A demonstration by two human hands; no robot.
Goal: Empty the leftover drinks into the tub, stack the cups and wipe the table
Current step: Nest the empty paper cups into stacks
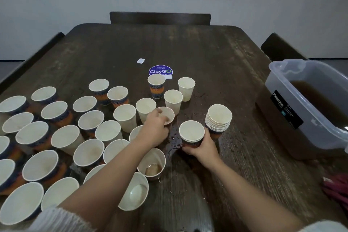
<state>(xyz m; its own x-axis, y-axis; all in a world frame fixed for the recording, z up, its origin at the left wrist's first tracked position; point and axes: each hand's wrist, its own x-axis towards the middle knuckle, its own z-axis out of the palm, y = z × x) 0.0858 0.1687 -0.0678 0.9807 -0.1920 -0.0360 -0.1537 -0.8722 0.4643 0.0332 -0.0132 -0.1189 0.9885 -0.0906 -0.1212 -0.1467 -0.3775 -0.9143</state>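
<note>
Several paper cups, some plain white and some with an orange and blue pattern, stand over the left half of the dark wooden table [216, 58]. My left hand [155, 130] grips the rim of one tilted cup [168, 114] near the middle. My right hand [204, 147] holds a short stack of patterned cups [191, 133] standing on the table. A taller stack of cups [219, 118] stands just right of it. One cup [153, 165] near my left forearm holds brown liquid. The clear plastic tub [293, 111] with brown liquid sits at the right edge.
Spilled liquid wets the table around the stacks and toward the tub. A round blue sticker [160, 71] lies mid-table beside a small white scrap [140, 61]. A red cloth [337, 190] lies at the right edge. Dark chairs [160, 18] surround the table.
</note>
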